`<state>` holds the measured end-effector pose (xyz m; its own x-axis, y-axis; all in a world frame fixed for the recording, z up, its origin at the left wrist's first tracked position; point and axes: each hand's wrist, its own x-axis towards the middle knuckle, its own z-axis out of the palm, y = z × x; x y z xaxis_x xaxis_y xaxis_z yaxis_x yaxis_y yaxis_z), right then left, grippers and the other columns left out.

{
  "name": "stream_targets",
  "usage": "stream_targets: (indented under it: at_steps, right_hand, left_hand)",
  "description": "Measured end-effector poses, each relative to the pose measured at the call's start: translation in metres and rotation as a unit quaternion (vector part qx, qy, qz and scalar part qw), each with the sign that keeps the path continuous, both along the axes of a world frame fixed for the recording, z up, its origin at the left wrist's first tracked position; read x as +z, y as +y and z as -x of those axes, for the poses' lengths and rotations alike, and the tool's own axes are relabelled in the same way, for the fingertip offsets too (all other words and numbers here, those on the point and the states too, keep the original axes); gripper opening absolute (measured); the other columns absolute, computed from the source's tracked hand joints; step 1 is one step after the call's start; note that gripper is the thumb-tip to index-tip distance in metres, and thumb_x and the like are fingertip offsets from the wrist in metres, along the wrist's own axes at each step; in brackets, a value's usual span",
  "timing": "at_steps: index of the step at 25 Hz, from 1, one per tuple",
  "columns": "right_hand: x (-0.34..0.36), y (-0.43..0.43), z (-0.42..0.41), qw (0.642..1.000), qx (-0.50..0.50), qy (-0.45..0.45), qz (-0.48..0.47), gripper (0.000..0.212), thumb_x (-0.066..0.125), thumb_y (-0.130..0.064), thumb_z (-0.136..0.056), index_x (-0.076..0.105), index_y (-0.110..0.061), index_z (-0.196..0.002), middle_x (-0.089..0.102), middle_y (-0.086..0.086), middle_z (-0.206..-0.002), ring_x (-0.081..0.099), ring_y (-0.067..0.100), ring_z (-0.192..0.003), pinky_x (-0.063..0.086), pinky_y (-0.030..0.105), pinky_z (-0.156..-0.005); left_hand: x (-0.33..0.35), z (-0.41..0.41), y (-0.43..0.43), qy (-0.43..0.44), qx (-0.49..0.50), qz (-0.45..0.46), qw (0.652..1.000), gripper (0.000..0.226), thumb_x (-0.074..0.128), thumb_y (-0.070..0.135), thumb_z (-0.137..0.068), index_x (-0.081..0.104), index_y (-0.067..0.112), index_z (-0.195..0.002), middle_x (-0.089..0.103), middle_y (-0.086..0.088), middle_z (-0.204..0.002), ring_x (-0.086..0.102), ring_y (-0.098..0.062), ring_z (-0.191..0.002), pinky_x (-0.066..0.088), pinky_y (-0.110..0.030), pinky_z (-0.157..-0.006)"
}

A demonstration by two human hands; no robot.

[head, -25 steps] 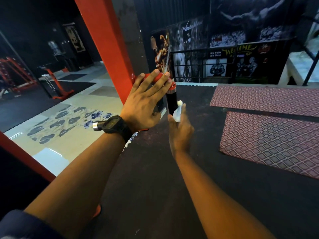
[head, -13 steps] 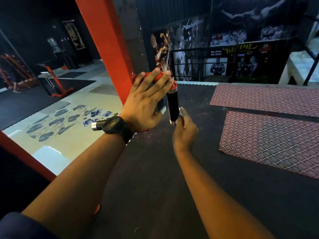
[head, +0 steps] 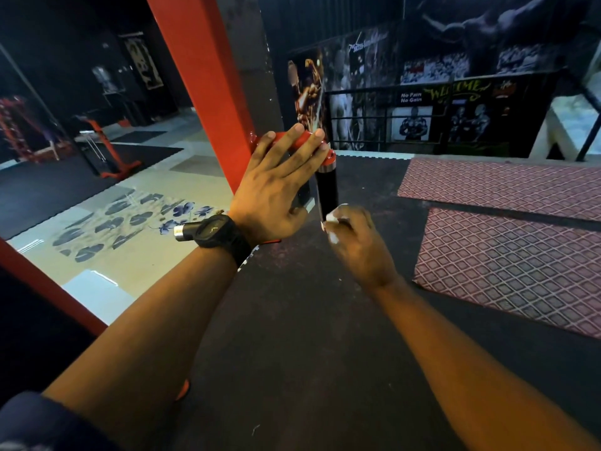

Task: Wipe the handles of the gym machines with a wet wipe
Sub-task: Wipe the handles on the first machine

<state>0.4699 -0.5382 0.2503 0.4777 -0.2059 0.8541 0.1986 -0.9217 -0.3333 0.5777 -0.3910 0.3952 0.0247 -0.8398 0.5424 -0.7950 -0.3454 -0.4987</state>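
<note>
A black handle grip (head: 327,187) hangs down from a red arm (head: 304,139) that juts from the red machine post (head: 208,79). My left hand (head: 278,190) lies flat over that red arm, fingers straight. My right hand (head: 356,242) is curled around the bottom end of the black grip. A white wet wipe (head: 332,218) shows between its fingers and the grip. Most of the wipe is hidden inside the fist.
Dark rubber flooring (head: 292,336) lies below my arms. Two red patterned mats (head: 507,255) lie to the right. A railing with posters (head: 406,118) stands behind. Red gym frames (head: 104,148) stand far left on a tiled floor.
My right hand slid down the black grip with the wipe, from mid-grip to its bottom end, and closed around it. My left hand stayed on the red arm.
</note>
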Motion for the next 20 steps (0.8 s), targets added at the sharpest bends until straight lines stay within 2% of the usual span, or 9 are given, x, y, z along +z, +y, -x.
stream_targets:
  at_steps: [2, 4, 5, 7, 9, 12, 14, 16, 20]
  right_hand:
    - [0.009, 0.003, -0.005, 0.995, -0.022, -0.03, -0.093, 0.011, 0.068, -0.014, -0.091, 0.058, -0.013, -0.097, 0.056, 0.015, -0.106, 0.059, 0.02, -0.091, 0.055, 0.029, -0.078]
    - [0.01, 0.009, -0.007, 0.989, -0.065, -0.06, -0.116, 0.013, 0.073, -0.013, -0.088, 0.061, -0.008, -0.088, 0.056, 0.009, -0.1, 0.057, 0.015, -0.087, 0.053, 0.024, -0.071]
    - [0.008, 0.014, -0.004, 0.991, -0.068, -0.05, -0.102, 0.01, 0.071, -0.014, -0.091, 0.064, -0.008, -0.093, 0.058, 0.005, -0.101, 0.057, 0.009, -0.089, 0.054, 0.026, -0.073]
    - [0.004, 0.021, 0.008, 0.999, -0.031, -0.003, 0.015, 0.015, 0.06, -0.024, -0.099, 0.065, -0.014, -0.109, 0.06, -0.008, -0.109, 0.056, -0.005, -0.1, 0.052, 0.026, -0.087]
    - [0.016, 0.014, 0.007, 0.992, 0.022, 0.014, 0.121, 0.027, 0.052, -0.028, -0.102, 0.062, -0.011, -0.12, 0.062, -0.002, -0.119, 0.059, 0.0, -0.108, 0.051, 0.024, -0.091]
    - [0.03, -0.009, -0.008, 0.986, -0.007, 0.022, 0.167, 0.027, 0.049, -0.022, -0.104, 0.065, -0.005, -0.118, 0.066, 0.01, -0.112, 0.065, 0.022, -0.099, 0.056, 0.034, -0.083]
    - [0.024, -0.011, -0.008, 0.985, -0.053, 0.04, 0.159, 0.028, 0.047, -0.021, -0.104, 0.071, -0.007, -0.111, 0.07, 0.008, -0.105, 0.068, 0.025, -0.093, 0.06, 0.041, -0.077]
    - [0.026, -0.012, -0.005, 0.981, -0.066, 0.009, 0.184, 0.017, 0.058, -0.016, -0.101, 0.068, -0.007, -0.11, 0.067, 0.007, -0.099, 0.066, 0.025, -0.083, 0.059, 0.038, -0.068]
    - [0.044, -0.014, -0.006, 0.973, -0.068, -0.028, 0.217, 0.024, 0.064, -0.013, -0.098, 0.061, 0.002, -0.117, 0.063, 0.013, -0.094, 0.058, 0.023, -0.076, 0.051, 0.032, -0.061]
  left_hand:
    - [0.0, 0.0, -0.002, 0.006, -0.002, 0.002, 1.0, 0.086, 0.044, 0.041, -0.077, 0.024, 0.019, -0.159, 0.015, 0.001, -0.166, 0.008, -0.026, -0.154, -0.008, -0.043, -0.123]
    - [0.001, 0.002, -0.003, 0.008, -0.007, 0.003, 1.0, 0.086, 0.044, 0.04, -0.077, 0.025, 0.019, -0.158, 0.017, 0.0, -0.166, 0.009, -0.027, -0.154, -0.007, -0.042, -0.123]
    - [0.001, 0.002, -0.003, 0.01, -0.01, 0.003, 1.0, 0.086, 0.044, 0.04, -0.077, 0.026, 0.019, -0.158, 0.018, 0.0, -0.166, 0.01, -0.027, -0.154, -0.007, -0.042, -0.123]
    - [0.0, 0.002, -0.002, 0.011, -0.012, 0.002, 1.0, 0.086, 0.045, 0.039, -0.077, 0.026, 0.018, -0.158, 0.018, 0.0, -0.166, 0.009, -0.027, -0.154, -0.005, -0.044, -0.123]
    - [0.0, 0.004, -0.002, 0.015, -0.013, 0.004, 1.0, 0.086, 0.043, 0.042, -0.077, 0.027, 0.017, -0.158, 0.019, -0.001, -0.166, 0.009, -0.027, -0.154, -0.003, -0.046, -0.123]
    - [0.003, 0.004, -0.003, 0.033, -0.02, -0.003, 0.999, 0.084, 0.039, 0.046, -0.08, 0.027, 0.017, -0.158, 0.019, -0.002, -0.166, 0.009, -0.027, -0.154, -0.004, -0.044, -0.123]
    - [0.004, 0.003, -0.004, 0.031, -0.02, -0.009, 0.999, 0.086, 0.042, 0.042, -0.078, 0.025, 0.017, -0.158, 0.018, -0.001, -0.166, 0.007, -0.026, -0.155, -0.004, -0.045, -0.124]
    - [0.002, 0.002, -0.005, 0.025, -0.021, -0.012, 0.999, 0.088, 0.046, 0.038, -0.075, 0.025, 0.017, -0.159, 0.018, -0.001, -0.166, 0.008, -0.027, -0.155, 0.001, -0.048, -0.124]
    - [0.003, 0.004, -0.007, 0.031, -0.039, 0.003, 0.999, 0.088, 0.046, 0.037, -0.073, 0.03, 0.016, -0.157, 0.022, -0.002, -0.165, 0.012, -0.027, -0.154, 0.005, -0.049, -0.124]
